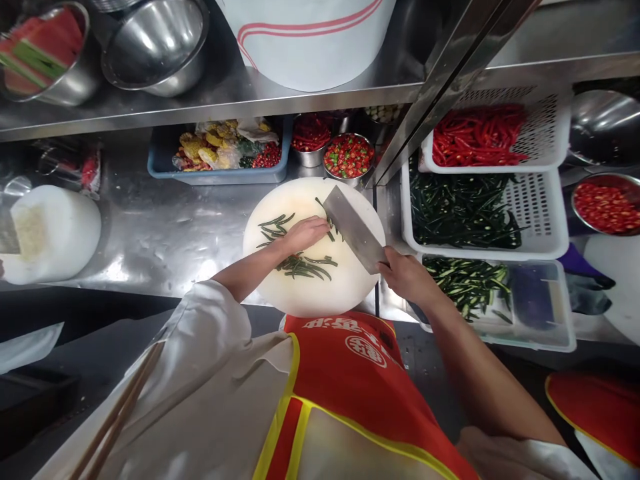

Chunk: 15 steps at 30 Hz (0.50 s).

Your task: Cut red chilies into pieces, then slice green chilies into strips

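Observation:
A round white chopping board (350, 287) carries several thin dark green chillies (306, 268) in loose groups. My right hand (407, 273) is wrapped round the handle of a cleaver (353, 230), whose broad blade slants up and left over the board's right half. Close beside the blade, my left hand (307, 235) bends its fingers down onto green chillies, pressing them against the board. The palm hides part of what the fingers hold. Some pieces show under and beyond the blade's left edge.
To the right stand a white basket of red chillies (480, 137), a basket of green chillies (457, 210) and a clear tub of sliced green chillies (463, 283). Behind the board are a bowl of chopped chillies (349, 157) and a blue bin (225, 176), below a steel shelf (280, 100).

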Each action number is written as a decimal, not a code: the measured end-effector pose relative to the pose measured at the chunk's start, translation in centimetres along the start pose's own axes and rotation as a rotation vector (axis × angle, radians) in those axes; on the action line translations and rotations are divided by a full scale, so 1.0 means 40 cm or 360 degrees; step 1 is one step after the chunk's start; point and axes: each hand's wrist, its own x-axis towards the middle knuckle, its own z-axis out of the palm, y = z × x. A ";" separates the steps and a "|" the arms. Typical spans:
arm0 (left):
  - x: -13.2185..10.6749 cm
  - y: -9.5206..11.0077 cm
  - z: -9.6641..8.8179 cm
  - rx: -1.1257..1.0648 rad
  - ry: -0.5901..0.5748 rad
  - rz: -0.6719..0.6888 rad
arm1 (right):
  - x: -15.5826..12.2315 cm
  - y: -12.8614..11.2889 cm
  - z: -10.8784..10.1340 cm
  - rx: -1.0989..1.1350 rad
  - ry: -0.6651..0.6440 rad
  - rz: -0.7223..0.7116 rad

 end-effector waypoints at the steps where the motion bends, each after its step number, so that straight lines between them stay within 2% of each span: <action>1: -0.003 0.004 0.004 -0.0011 0.0035 -0.0018 | -0.001 -0.005 -0.002 -0.0061 -0.0010 -0.0012; 5: -0.007 0.017 0.014 -0.0002 0.0085 -0.0076 | -0.001 -0.016 -0.008 -0.0231 -0.0094 -0.0041; 11: -0.002 0.026 0.011 -0.0048 -0.0023 -0.0173 | -0.002 0.017 -0.039 -0.0213 -0.0271 -0.0079; 15: -0.001 0.026 0.012 -0.0127 -0.0076 -0.0246 | 0.024 0.021 -0.038 -0.0199 -0.0292 -0.0107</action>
